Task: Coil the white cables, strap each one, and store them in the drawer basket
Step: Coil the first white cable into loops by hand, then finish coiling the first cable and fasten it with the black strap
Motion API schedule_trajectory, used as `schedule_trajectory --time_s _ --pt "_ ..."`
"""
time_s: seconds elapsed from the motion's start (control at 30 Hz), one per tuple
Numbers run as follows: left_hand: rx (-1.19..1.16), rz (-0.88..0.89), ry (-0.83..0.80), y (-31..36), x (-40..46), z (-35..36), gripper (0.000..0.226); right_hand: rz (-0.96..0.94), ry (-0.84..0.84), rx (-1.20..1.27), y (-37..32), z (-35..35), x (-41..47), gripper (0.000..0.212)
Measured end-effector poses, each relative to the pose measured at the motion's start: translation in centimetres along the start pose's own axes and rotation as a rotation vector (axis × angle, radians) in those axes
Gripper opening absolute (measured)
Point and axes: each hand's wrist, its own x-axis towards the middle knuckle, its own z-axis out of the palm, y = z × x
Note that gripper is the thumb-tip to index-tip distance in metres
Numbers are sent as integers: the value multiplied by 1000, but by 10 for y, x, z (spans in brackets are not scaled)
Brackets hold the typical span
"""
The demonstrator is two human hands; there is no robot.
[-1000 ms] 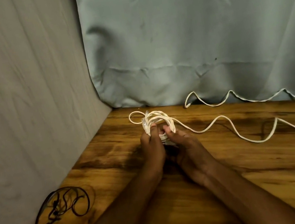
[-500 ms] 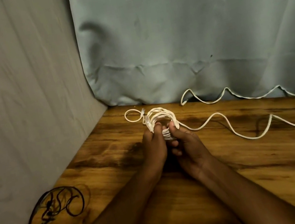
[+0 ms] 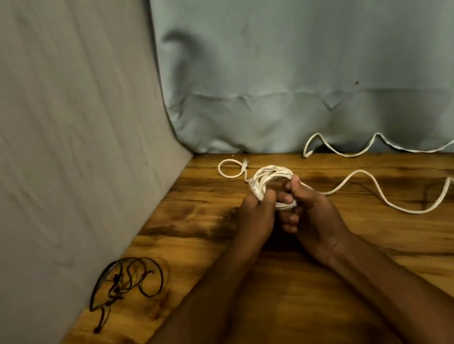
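Head view, the only one: a white cable point(image 3: 270, 177) is gathered into a small bundle of loops held just above the wooden worktop point(image 3: 387, 264), near the back corner where the grey and pale blue cloths meet. One short end curls off to the left of the bundle. From its right side a long tail runs out in waves across the worktop towards the right edge, so the coiling looks unfinished. A second white cable point(image 3: 381, 141) lies loose along the foot of the blue cloth, uncoiled. No strap is visible on either cable, and no drawer basket is in view, so strapping and storing both seem left to do.

The left hand point(image 3: 253, 217) grips the left side of the bundle, its fingers curled round the strands. The right hand point(image 3: 314, 217) holds the right side, thumb and forefinger pinching the loops where the tail leaves, the other fingers tucked under. Both are closed on the coil, close together and nearly touching.

A tangle of thin black wire point(image 3: 124, 284) lies on the worktop's left side, well apart from the hands.
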Motion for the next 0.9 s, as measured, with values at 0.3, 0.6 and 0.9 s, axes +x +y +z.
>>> schedule_trajectory --time_s 0.3,0.6,0.9 --pt "-233 19 218 6 -25 -17 49 -38 30 -159 12 9 -5 36" --pt "1058 631 -626 71 -52 -171 28 -36 -31 -222 16 9 -1 37" --pt "1459 445 -572 66 -44 -240 19 -10 -27 -265 13 10 -7 39"
